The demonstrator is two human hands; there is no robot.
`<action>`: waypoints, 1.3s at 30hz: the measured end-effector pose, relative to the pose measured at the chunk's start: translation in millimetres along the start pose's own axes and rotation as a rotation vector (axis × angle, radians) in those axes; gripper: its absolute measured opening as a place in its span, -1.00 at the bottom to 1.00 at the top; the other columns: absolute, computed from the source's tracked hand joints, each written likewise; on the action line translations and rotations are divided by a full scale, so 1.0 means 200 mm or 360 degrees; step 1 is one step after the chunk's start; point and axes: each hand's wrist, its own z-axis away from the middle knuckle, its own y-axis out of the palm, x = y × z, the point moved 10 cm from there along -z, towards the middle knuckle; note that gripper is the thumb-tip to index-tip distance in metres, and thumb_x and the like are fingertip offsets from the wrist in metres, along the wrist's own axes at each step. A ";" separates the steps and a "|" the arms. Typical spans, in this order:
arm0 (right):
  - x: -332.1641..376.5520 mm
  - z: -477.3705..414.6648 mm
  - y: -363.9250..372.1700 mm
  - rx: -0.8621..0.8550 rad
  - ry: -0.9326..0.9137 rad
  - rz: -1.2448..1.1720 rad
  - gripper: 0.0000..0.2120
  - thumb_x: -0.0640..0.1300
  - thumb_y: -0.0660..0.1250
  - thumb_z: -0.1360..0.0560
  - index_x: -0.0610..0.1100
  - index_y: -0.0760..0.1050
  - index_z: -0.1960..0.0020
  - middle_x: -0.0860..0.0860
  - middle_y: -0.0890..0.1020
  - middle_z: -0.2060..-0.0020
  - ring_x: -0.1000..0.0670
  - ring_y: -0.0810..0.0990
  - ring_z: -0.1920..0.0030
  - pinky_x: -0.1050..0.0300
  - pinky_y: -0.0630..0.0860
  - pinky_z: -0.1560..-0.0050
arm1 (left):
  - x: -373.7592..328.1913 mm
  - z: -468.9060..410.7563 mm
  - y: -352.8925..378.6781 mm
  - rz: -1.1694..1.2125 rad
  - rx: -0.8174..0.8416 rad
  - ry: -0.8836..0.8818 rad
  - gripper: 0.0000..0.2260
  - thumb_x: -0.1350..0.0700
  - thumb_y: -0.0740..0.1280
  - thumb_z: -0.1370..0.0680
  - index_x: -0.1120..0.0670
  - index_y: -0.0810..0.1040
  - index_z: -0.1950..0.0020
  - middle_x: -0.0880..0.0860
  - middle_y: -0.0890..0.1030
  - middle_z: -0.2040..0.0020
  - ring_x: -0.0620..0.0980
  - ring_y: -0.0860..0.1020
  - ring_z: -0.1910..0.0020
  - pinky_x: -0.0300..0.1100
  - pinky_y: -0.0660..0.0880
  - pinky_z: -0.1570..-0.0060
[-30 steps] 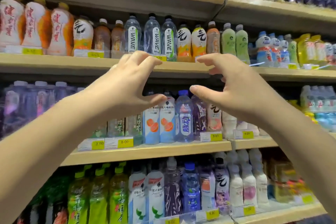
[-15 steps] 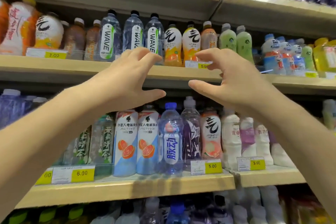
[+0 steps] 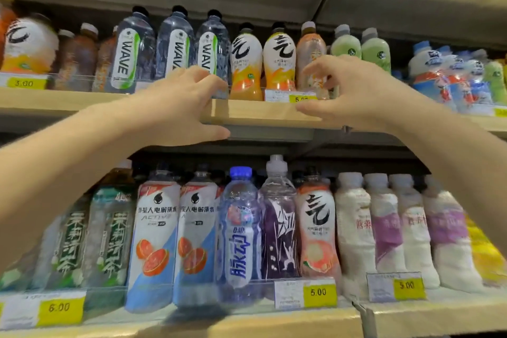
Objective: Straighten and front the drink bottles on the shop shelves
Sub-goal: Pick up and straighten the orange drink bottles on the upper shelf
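Note:
Both my hands are raised in front of the upper shelf (image 3: 260,111), holding nothing. My left hand (image 3: 181,107) has spread fingers just below three clear WAVE bottles (image 3: 175,46). Between my hands stand two orange-and-white bottles (image 3: 262,63). My right hand (image 3: 354,93) reaches with loosely bent fingers toward a peach-coloured bottle (image 3: 311,57), whose lower part it covers. Whether the fingertips touch it I cannot tell. Two pale green bottles (image 3: 360,46) stand right of that.
The lower shelf (image 3: 247,321) carries green tea bottles (image 3: 109,230), two blue grapefruit bottles (image 3: 170,239), a blue-capped bottle (image 3: 240,230), a purple one (image 3: 278,228) and white yoghurt bottles (image 3: 384,222). Yellow price tags (image 3: 318,292) hang on the shelf edges. A top shelf overhangs above.
Both hands have risen from the gap between shelves to the upper shelf's front. The view has moved closer and tilted upward.

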 end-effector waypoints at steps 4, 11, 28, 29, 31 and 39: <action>-0.08 -0.14 0.01 -0.0023 0.0042 0.0003 -0.31 0.36 0.39 -0.45 0.08 0.36 -0.47 0.00 0.53 -0.28 0.00 0.55 -0.11 0.18 0.46 0.09 | -0.01 -0.06 0.02 -0.0031 -0.0066 0.0124 -0.19 -0.44 0.24 -0.36 -0.09 0.25 -0.52 0.02 0.35 -0.42 0.08 0.34 -0.38 0.13 0.40 -0.32; -0.21 -0.31 0.03 -0.0072 0.0160 0.0023 -0.26 0.37 0.39 -0.44 0.03 0.34 -0.49 0.01 0.57 -0.20 0.02 0.55 -0.02 0.28 0.38 0.27 | -0.01 -0.09 0.06 -0.0007 -0.0120 0.0184 -0.17 -0.51 0.09 -0.37 -0.10 0.23 -0.54 -0.03 0.36 -0.44 0.05 0.27 -0.42 0.10 0.33 -0.35; -0.36 -0.59 0.04 -0.0250 0.0548 0.0364 -0.26 0.28 0.34 -0.50 -0.23 0.30 -0.43 -0.15 0.49 -0.12 -0.17 0.55 -0.08 -0.08 0.56 0.06 | -0.05 -0.05 0.06 -0.0168 -0.0269 0.0249 -0.21 -0.43 -0.06 -0.46 -0.03 0.21 -0.58 -0.02 0.32 -0.50 0.07 0.24 -0.46 0.08 0.27 -0.41; -0.36 -0.59 0.04 -0.0257 0.0558 0.0364 -0.25 0.28 0.35 -0.49 -0.23 0.30 -0.44 -0.13 0.47 -0.09 -0.15 0.53 -0.05 -0.06 0.55 0.09 | -0.05 -0.05 0.06 -0.0174 -0.0274 0.0251 -0.22 -0.43 -0.05 -0.47 -0.03 0.21 -0.58 -0.02 0.32 -0.50 0.07 0.25 -0.46 0.09 0.28 -0.41; -0.38 -0.58 0.03 -0.0260 0.0617 0.0284 -0.23 0.28 0.40 -0.45 -0.21 0.32 -0.42 -0.10 0.43 -0.05 -0.10 0.51 0.01 0.00 0.50 0.18 | -0.05 -0.05 0.07 -0.0175 -0.0280 0.0257 -0.23 -0.42 -0.04 -0.47 -0.02 0.22 -0.57 -0.01 0.33 -0.50 0.08 0.26 -0.45 0.10 0.29 -0.40; -0.43 -0.55 -0.01 -0.0332 0.0732 -0.0164 -0.50 0.29 0.49 -0.29 -0.06 0.49 0.01 0.03 0.59 0.21 0.07 0.57 0.24 0.18 0.39 0.40 | -0.04 -0.05 0.07 -0.0163 -0.0309 0.0269 -0.26 -0.41 0.02 -0.50 -0.04 0.22 -0.57 -0.02 0.34 -0.49 0.07 0.25 -0.45 0.10 0.32 -0.40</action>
